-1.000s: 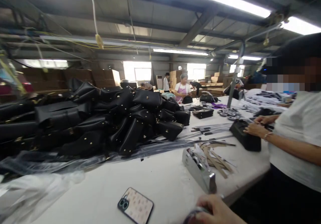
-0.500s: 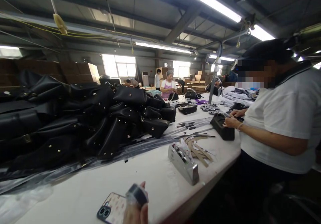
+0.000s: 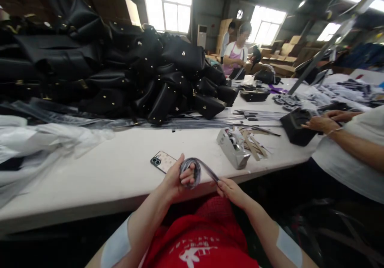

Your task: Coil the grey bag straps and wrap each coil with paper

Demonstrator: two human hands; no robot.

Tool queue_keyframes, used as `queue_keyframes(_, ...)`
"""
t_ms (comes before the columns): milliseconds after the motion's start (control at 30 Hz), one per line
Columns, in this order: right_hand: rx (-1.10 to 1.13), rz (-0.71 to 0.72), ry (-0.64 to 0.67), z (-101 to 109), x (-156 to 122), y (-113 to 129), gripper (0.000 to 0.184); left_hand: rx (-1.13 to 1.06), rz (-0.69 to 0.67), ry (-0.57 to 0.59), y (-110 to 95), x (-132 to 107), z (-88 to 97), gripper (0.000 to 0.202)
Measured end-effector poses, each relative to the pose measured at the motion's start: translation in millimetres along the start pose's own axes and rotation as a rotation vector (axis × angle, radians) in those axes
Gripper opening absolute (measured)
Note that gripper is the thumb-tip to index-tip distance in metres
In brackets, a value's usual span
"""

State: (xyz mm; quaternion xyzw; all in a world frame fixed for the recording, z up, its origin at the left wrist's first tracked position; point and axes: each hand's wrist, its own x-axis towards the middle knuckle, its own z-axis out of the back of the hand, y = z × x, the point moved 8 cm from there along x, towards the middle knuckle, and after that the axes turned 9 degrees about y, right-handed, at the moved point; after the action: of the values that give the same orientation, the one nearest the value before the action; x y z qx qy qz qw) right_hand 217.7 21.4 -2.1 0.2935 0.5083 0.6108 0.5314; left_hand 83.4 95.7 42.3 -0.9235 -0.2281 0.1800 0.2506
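Note:
A coiled dark strap point(image 3: 197, 173), which looks wrapped in clear plastic, is held up at the front edge of the table. My left hand point(image 3: 175, 179) grips it, with the fingers curled through the middle of the coil. A loose length runs from the top of the coil down to the right. There my right hand point(image 3: 229, 189) pinches its end between thumb and fingers. Just behind my left hand, a phone in a patterned case point(image 3: 165, 162) lies on the white table point(image 3: 129, 156).
A grey tape dispenser point(image 3: 233, 148) stands right of the phone, beside brown strips point(image 3: 253, 146). Black bags point(image 3: 180, 56) are heaped along the back left. White plastic wrapping point(image 3: 51, 144) lies at left. At right, a co-worker's hands point(image 3: 321, 124) work at a black box-shaped piece point(image 3: 297, 128).
My view has swung down and to the right. My right hand has come into view holding the strap's end, and a length now stretches between my hands.

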Motion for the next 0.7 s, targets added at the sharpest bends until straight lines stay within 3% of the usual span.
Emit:
queue_keyframes(67,-0.047,0.004,0.017,-24.4,-1.4,9.6,0.050,-0.075,-0.167,-0.054,-19.4,3.1,2.6,0.053)
queue_keyframes(133,-0.043,-0.011,0.151,-53.5,-5.4,23.4,0.043,0.056,-0.415,-0.167,-37.6,-1.1,10.8,0.045)
queue_keyframes(200,0.073,-0.016,0.265,-67.6,-11.7,39.9,0.041,0.435,-0.609,-0.259,-45.5,-12.0,10.7,0.036)
queue_keyframes(267,0.181,-0.021,0.255,-55.1,-15.0,53.6,0.042,0.816,-0.650,-0.259,-35.0,-19.2,2.8,0.030)
queue_keyframes(333,0.129,-0.023,0.183,-26.1,-13.7,61.7,0.042,1.076,-0.559,-0.153,-12.7,-20.5,-6.2,0.028)
queue_keyframes(400,-0.102,-0.004,0.117,2.2,-9.5,67.1,0.039,1.221,-0.426,-0.071,5.8,-21.4,-11.7,0.031)
queue_keyframes(467,-0.386,0.039,0.038,19.8,-5.1,71.8,0.037,1.261,-0.208,0.003,21.2,-18.8,-12.4,0.042)
queue_keyframes(567,-0.584,0.090,-0.008,16.0,-0.1,71.0,0.046,0.915,0.126,0.175,43.8,-15.8,-12.8,0.062)
queue_keyframes(633,-0.474,0.103,-0.019,3.4,2.2,65.5,0.055,0.598,0.226,0.270,54.0,-15.3,-17.9,0.067)
queue_keyframes(700,-0.234,0.099,-0.029,-11.1,4.0,57.6,0.063,0.346,0.215,0.301,58.6,-12.6,-20.6,0.069)
